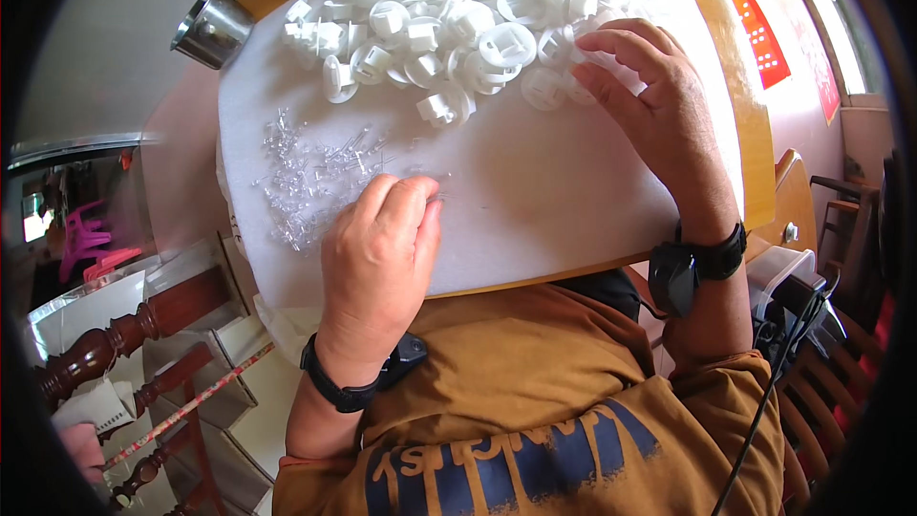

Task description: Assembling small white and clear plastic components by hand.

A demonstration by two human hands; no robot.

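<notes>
Two bare hands worked over a white-covered surface (564, 191), one at each group of plastic pieces.
In the head view, the right hand (659, 100) reached the right edge of a heap of white, round-based plastic parts (506, 45), thumb and forefinger apart; whether it gripped one, I cannot tell. The left hand (377, 248), fingertips drawn together, was just beside scattered small, clear plastic pieces (325, 162); its grasp was hidden. A shiny cylindrical metal cup (212, 29) lay tilted at the far left.
</notes>
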